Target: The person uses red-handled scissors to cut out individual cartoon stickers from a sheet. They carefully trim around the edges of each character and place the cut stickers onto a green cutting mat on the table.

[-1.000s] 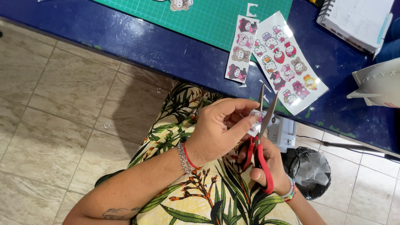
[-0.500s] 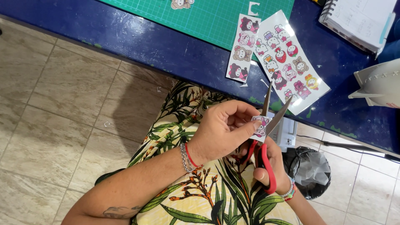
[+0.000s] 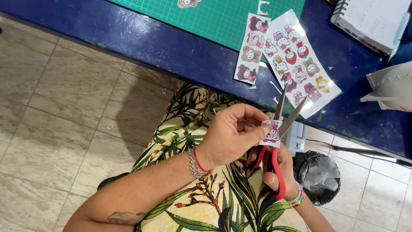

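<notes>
A dark blue table (image 3: 141, 41) runs across the top of the frame, with a green gridded cutting mat (image 3: 214, 19) lying on it. A narrow strip of cartoon stickers (image 3: 252, 48) rests partly on the mat's lower edge, and a larger glossy sticker sheet (image 3: 300, 64) lies just beside it. A spiral-bound notebook (image 3: 371, 21) sits at upper right. Beige floor tiles (image 3: 51, 129) fill the left, and a black plastic bag (image 3: 319, 176) sits at lower right.

Bright, even daylight and a pretty sharp shot overall.
The glossy sticker sheet (image 3: 300, 60) catches white glare near its top, the blue table (image 3: 141, 41) shows a soft sheen, and a fuzzy shadow sits on the floor tiles (image 3: 124, 111) under the table edge.
</notes>
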